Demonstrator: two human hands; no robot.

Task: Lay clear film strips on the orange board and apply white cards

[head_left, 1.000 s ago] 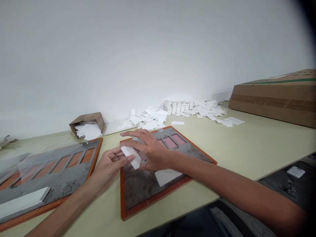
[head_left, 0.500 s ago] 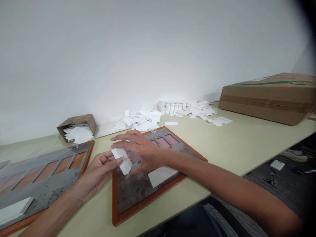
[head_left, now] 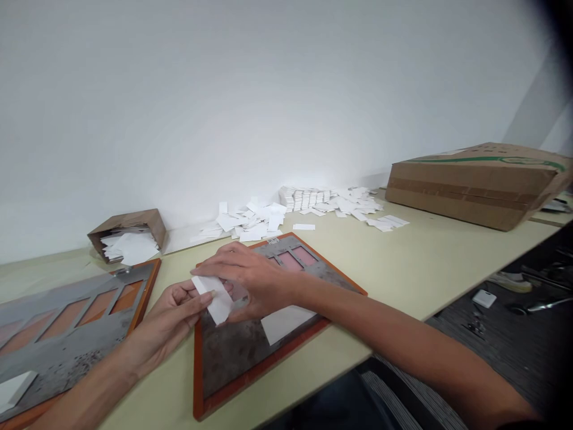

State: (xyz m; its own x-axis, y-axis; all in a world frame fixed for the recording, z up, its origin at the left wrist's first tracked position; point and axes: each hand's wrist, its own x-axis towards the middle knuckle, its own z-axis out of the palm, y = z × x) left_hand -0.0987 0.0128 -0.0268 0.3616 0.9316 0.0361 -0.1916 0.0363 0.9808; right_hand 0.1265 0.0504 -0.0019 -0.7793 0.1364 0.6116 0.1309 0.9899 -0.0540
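Note:
My left hand pinches a small white paper card, thumb lying across its face; whether it is one card or a thin stack I cannot tell. Curved over the same card, my right hand grips it by its ends, fingers at the upper end and thumb at the lower. Both hands are above a grey metal plate with an orange frame, whose cut-out windows show pink. A larger white sheet lies on that plate below my right wrist.
Another framed plate at left carries a white stack. Behind are a brown box of papers, loose white cards and stacked cards. A large carton sits right on the table.
The view has shifted slightly, so everything sits a little further left. My right fingers and thumb have closed in on the card's ends; my left hand keeps its pinch.

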